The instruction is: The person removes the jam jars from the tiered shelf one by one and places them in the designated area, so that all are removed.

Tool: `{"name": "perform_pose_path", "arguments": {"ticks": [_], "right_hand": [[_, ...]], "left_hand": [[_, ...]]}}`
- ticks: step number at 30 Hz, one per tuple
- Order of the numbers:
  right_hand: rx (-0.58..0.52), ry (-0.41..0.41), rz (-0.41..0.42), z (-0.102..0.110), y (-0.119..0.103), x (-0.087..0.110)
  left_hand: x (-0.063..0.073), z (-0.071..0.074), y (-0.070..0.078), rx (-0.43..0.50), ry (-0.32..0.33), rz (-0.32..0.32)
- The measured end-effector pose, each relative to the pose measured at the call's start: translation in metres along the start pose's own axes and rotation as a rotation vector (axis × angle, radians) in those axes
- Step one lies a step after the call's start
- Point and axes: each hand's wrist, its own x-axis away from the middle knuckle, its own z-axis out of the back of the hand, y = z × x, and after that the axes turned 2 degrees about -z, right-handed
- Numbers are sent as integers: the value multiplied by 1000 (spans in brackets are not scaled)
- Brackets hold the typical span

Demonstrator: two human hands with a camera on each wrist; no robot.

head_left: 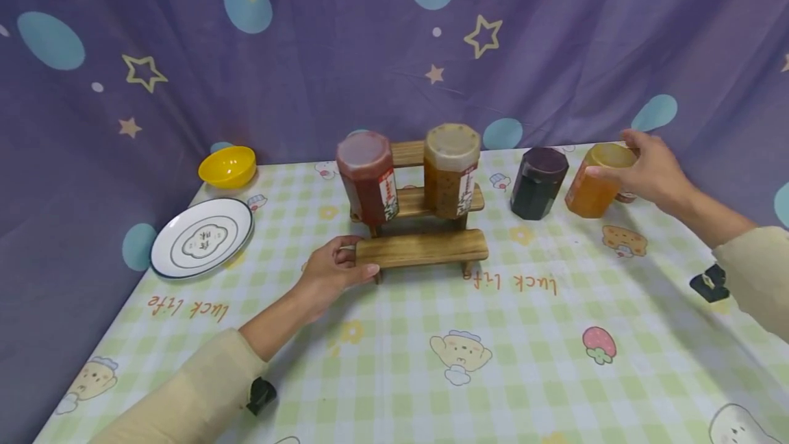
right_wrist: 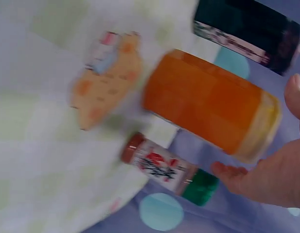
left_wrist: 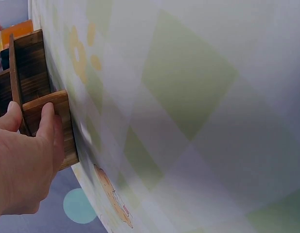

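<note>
A three-step wooden rack (head_left: 422,249) stands mid-table, bearing a jar of red sauce (head_left: 368,187) and a jar of amber sauce (head_left: 448,177). My left hand (head_left: 329,273) grips the left end of its lowest step; the left wrist view shows thumb and fingers (left_wrist: 46,119) on either side of the wood. To the right, an orange jar (head_left: 592,190) with a pale yellow lid stands upright. My right hand (head_left: 656,168) is spread around that lid. In the right wrist view, the thumb and fingers (right_wrist: 230,177) stand apart on two sides of the jar's top.
Left of the orange jar is a dark jar (head_left: 538,187). A small green-capped bottle (right_wrist: 164,167) stands behind the orange jar, mostly hidden in the head view. At the left are a white plate (head_left: 179,228) and a yellow bowl (head_left: 228,168). A purple curtain (head_left: 345,53) hangs behind the table.
</note>
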Motion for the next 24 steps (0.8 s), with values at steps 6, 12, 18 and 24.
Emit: {"name": "perform_pose_path", "arguments": {"ticks": [6, 12, 18, 24], "right_hand": [[-58, 28, 21, 13, -23, -3], [-138, 29, 12, 13, -42, -2], [-236, -51, 35, 8, -62, -4], [-338, -127, 104, 0, -86, -1]], "left_hand": [[-1, 0, 0, 1, 6, 3], [-2, 0, 0, 2, 3, 1], [-1, -1, 1, 6, 5, 7], [0, -1, 2, -5, 1, 16]]}}
